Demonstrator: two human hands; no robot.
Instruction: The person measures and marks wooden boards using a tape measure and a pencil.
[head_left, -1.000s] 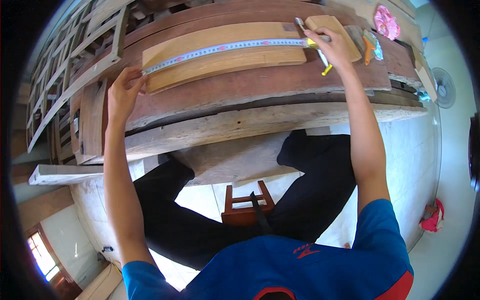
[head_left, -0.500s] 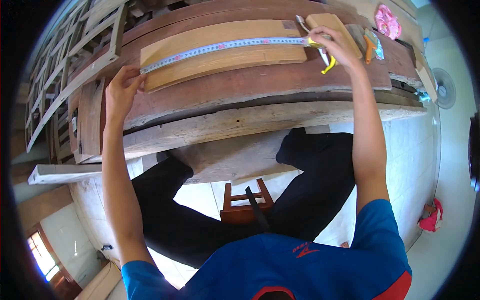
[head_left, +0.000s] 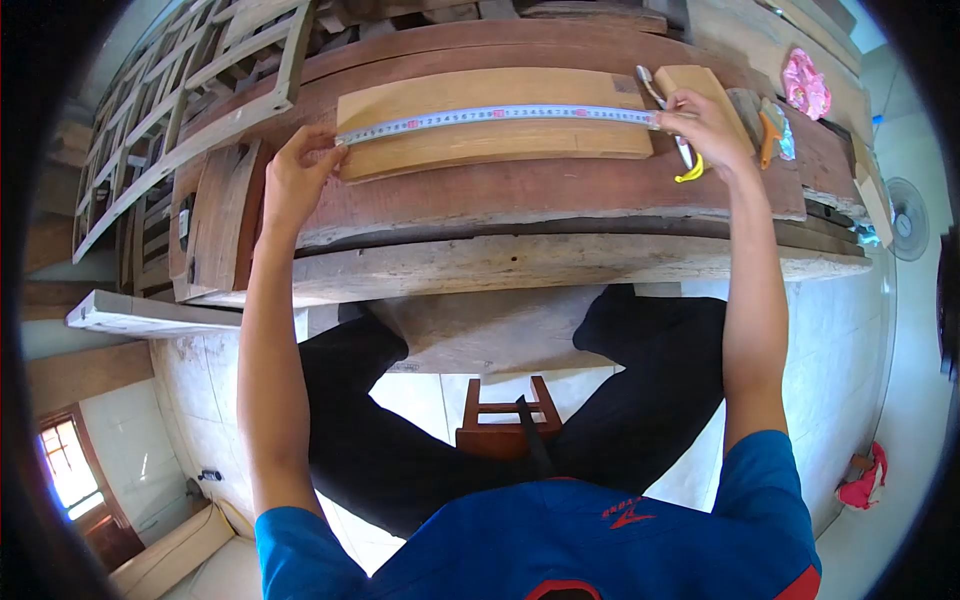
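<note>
A pale wooden board lies lengthwise on the reddish-brown bench planks. Over its face, from end to end, runs a white tape measure, numbers up. My left hand pinches the tape's end at the board's left edge. Just past the right edge, my right hand has its fingers closed on the tape's other end; they largely hide what is there. Under and beside the right hand lies a tool with a pale shaft and a yellow tip.
A smaller wood block sits behind my right hand. Farther right are an orange-handled tool and a pink bag. Slatted wooden frames stand at left. A thick beam edges the bench before my knees, above a small stool.
The camera view has shifted, so the bench appears lower and farther right. Both hands keep the tape stretched along the board; less yellow shows at my right fingers.
</note>
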